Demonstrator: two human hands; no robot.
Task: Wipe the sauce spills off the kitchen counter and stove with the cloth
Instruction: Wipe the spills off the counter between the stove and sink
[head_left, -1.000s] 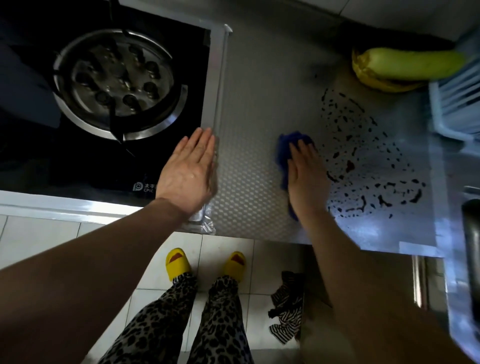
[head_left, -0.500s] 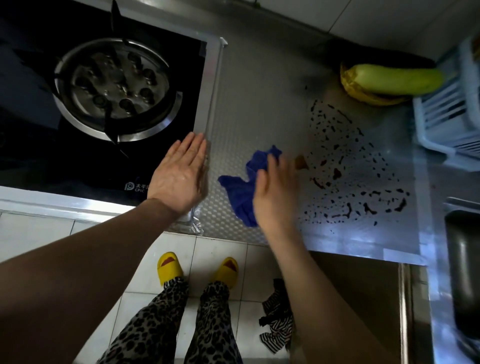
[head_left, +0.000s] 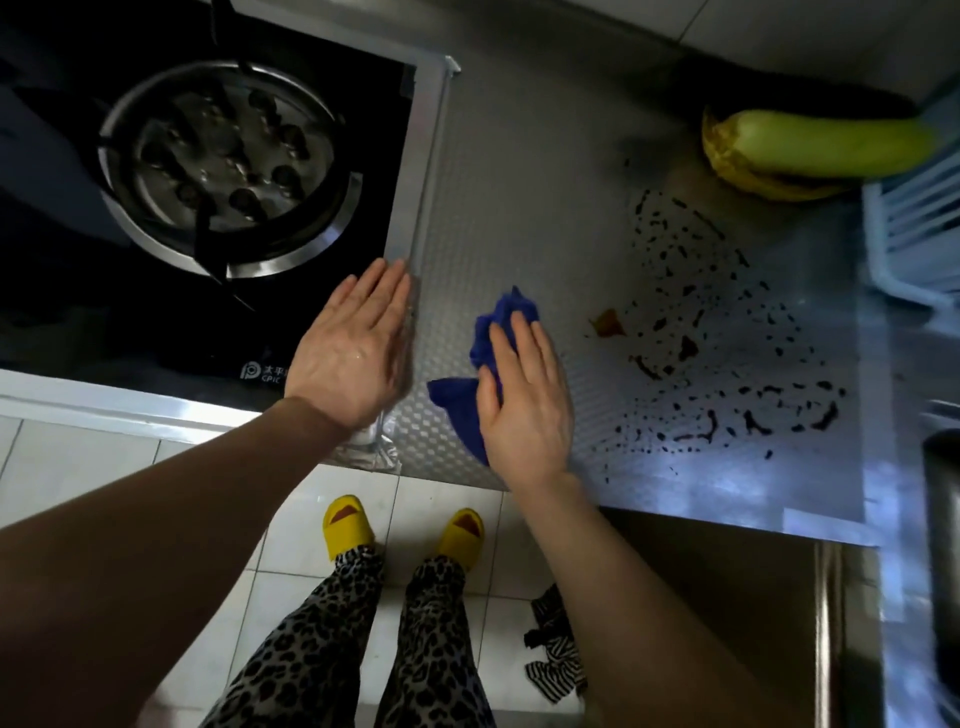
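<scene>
A crumpled blue cloth (head_left: 493, 338) lies on the metal counter (head_left: 524, 197), pressed down under my right hand (head_left: 524, 405), whose fingers lie flat over it. Dark sauce spatter (head_left: 727, 353) covers the counter to the right of the cloth, with a brownish smear (head_left: 607, 325) at its left edge. My left hand (head_left: 350, 353) rests flat and empty, fingers together, on the right front corner of the black stove (head_left: 52, 291), beside the steel burner ring (head_left: 223, 171).
A green gourd (head_left: 831, 145) on a yellow bag lies at the back right. A white rack (head_left: 914, 239) stands at the right edge, a sink below it. A striped rag (head_left: 556, 660) lies on the tiled floor near my yellow slippers.
My right hand slid the cloth leftward, away from the spatter, leaving a brownish smear at the spill's left edge. The left hand stayed on the stove corner.
</scene>
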